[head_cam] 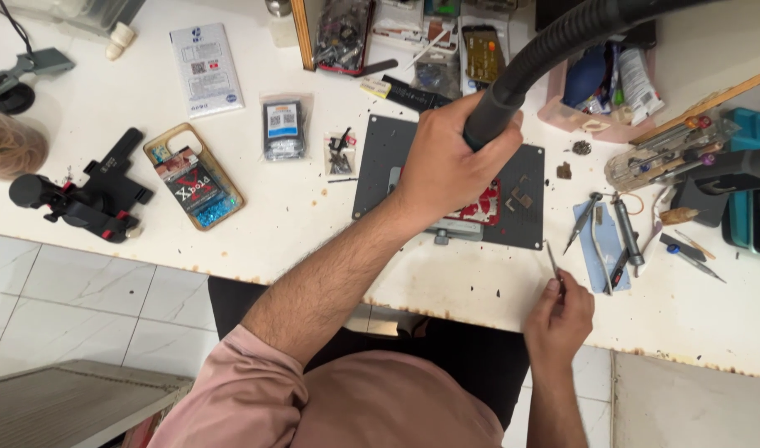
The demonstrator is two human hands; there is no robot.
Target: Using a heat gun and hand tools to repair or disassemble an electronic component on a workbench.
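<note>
My left hand is closed around the black nozzle of a ribbed hose that arches up and away to the right. The hand hovers over a dark grey mat, and it hides most of a red board lying on the mat just under my knuckles. Just right of that grip, two small metal pieces sit on the mat.

My right hand is nearer my body, at the table edge, fingers pinched shut on thin tweezers whose tip points up toward the mat's lower right corner. Right of this hand lies a pale blue pad with more tweezers and a screwdriver on it.

Well left of my left hand are a small bagged part, a phone case with a card inside, and a black clamp. Beyond my left hand, at the far side of the table, stand a tray of parts and a pink bin of tools.
</note>
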